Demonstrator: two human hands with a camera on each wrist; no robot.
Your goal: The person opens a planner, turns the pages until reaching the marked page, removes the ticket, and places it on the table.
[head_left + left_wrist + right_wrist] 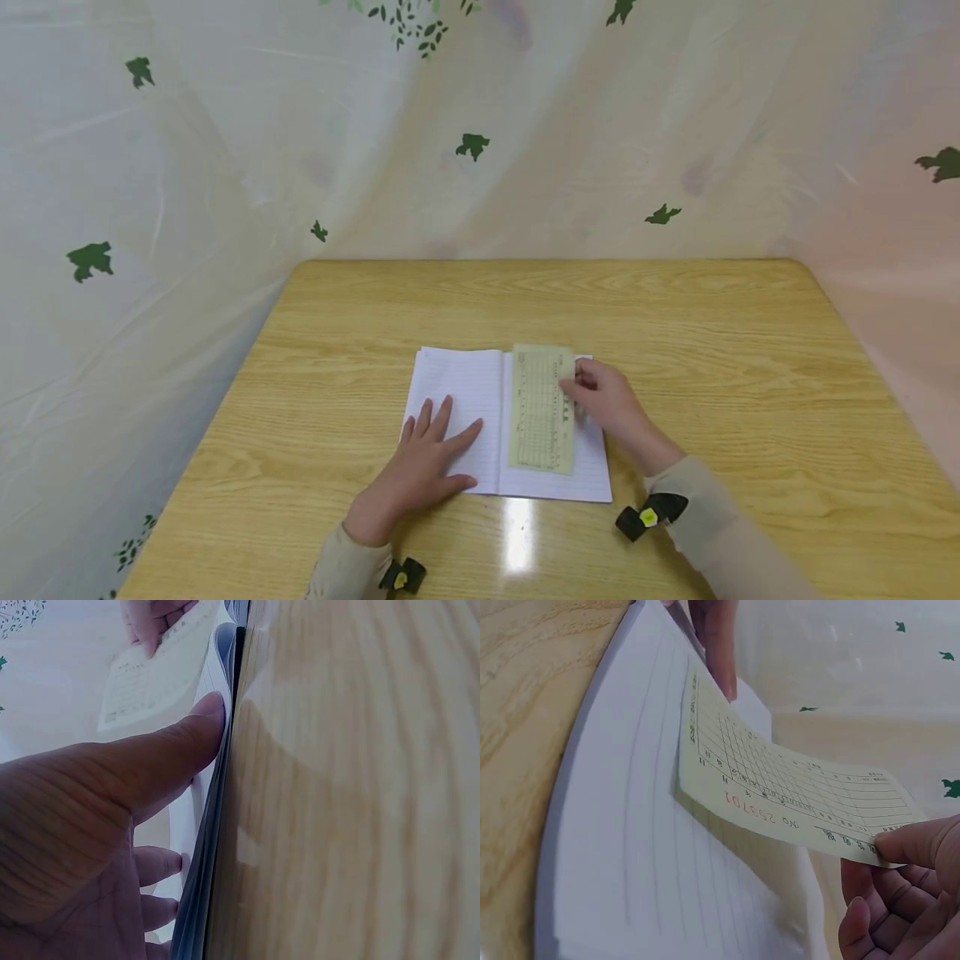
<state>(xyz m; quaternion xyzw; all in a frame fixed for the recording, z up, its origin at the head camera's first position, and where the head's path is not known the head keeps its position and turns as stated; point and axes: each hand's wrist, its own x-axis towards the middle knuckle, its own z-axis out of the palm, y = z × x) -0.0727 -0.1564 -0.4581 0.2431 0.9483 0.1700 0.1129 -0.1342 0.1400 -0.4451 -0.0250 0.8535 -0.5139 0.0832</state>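
Note:
An open lined notebook (463, 371) lies on the wooden table. My left hand (420, 467) rests with spread fingers on its left page; in the left wrist view the thumb (176, 750) presses near the page edge. My right hand (606, 402) pinches a pale green printed form slip (540, 408) by its right edge, between thumb and fingers. The slip hangs over the right page, tilted, its near corner close to the paper in the right wrist view. A printed grid and a red number show on the slip (780, 784).
The wooden table (360, 317) extends around the notebook on all sides. A pale curtain (570, 125) with green bird shapes hangs behind and beside it. Black wrist cameras (648, 517) sit at both sleeves.

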